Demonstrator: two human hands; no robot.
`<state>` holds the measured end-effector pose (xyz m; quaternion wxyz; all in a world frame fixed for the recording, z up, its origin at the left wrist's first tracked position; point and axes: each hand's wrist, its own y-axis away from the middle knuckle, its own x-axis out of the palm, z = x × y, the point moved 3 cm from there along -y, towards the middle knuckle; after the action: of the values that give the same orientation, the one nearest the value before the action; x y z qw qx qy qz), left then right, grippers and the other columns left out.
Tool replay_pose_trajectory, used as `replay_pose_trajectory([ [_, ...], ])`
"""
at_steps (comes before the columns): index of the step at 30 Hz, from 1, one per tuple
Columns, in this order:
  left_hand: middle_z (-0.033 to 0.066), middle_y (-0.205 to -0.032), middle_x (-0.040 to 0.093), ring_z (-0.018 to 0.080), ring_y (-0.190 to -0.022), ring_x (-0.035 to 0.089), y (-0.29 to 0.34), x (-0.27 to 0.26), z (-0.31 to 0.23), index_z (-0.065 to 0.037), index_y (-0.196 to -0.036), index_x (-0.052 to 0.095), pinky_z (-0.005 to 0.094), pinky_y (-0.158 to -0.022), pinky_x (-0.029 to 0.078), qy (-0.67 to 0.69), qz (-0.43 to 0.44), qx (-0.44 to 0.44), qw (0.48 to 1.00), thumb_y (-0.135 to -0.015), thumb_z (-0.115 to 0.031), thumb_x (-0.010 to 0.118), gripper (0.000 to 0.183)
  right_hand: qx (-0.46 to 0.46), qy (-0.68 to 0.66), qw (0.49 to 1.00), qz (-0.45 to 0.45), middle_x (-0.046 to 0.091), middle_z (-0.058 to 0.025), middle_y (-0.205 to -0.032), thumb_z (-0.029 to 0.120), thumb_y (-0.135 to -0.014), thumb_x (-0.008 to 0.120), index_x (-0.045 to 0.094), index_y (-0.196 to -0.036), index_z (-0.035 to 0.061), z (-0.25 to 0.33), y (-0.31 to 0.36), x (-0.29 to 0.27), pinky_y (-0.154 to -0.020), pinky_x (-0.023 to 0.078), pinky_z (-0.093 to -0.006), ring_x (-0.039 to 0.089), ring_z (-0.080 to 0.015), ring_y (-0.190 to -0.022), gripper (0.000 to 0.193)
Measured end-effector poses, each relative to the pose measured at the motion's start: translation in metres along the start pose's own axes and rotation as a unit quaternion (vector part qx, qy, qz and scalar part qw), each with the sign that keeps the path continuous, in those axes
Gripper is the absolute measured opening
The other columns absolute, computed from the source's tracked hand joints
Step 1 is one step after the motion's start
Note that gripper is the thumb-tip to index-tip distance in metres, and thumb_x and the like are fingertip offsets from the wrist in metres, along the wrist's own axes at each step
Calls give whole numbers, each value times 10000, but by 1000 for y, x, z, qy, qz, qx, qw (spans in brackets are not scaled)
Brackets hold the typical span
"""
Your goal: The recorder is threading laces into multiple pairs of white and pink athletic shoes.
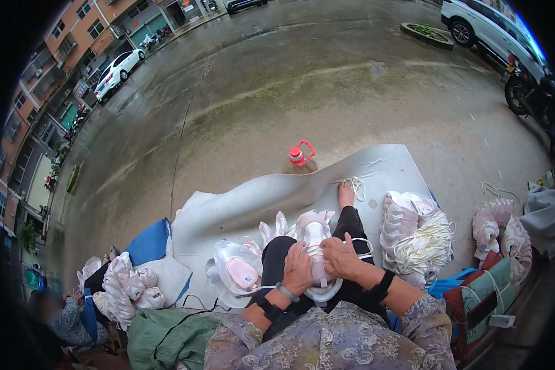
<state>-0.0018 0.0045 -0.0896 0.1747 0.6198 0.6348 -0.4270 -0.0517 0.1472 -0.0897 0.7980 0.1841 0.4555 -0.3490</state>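
Observation:
A pale pink and white shoe upper (314, 233) rests between my knees, its white laces crossing the front. My left hand (298, 269) is closed on the left side of its lacing, fingers curled in. On the other side, my right hand (343, 257) is closed with thumb and fingers at the eyelets. A white shoelace (369, 248) loops out beside the right hand, and another lace end passes near my left wrist. Both sets of fingertips are partly hidden against the upper. To the left lies a clear plastic-wrapped bundle with a pink oval piece (242, 272).
A pale sheet (240, 206) covers the ground ahead, with a red-capped jug (299, 157) behind its raised edge. Stacked shoe uppers and white laces (419, 237) lie at right; more uppers (126, 283) lie left, near another seated person (74, 320). Green cloth (166, 336) is beside me.

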Motion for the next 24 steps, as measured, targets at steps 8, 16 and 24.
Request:
replay_pose_trajectory([
  [8, 258, -1051, 471, 404, -982, 462, 67, -108, 103, 50, -816, 468, 420, -865, 377, -163, -70, -144, 974, -790, -24, 474, 78, -24, -10, 963, -269, 534, -79, -794, 33, -671, 542, 496, -851, 63, -21, 19, -30, -983, 220, -541, 553, -268, -806, 188],
  [16, 130, -1156, 492, 331, -1088, 431, 14, -66, 21, -33, -1045, 519, 461, -896, 335, -172, 34, 26, 984, -619, -129, 657, 458, 9, -95, 949, -300, 578, -45, -790, 60, -784, 515, 523, -896, 83, -30, 7, -23, -965, 259, -528, 569, -233, -768, 115],
  [24, 72, -881, 539, 240, -869, 514, 7, -29, 22, -70, -754, 540, 412, -797, 377, -215, 92, 133, 963, -691, -124, 547, 83, 75, -233, 936, -253, 577, -15, -744, 69, -816, 537, 545, -875, 49, -26, 18, -21, -813, 411, -347, 562, -135, -689, 62],
])
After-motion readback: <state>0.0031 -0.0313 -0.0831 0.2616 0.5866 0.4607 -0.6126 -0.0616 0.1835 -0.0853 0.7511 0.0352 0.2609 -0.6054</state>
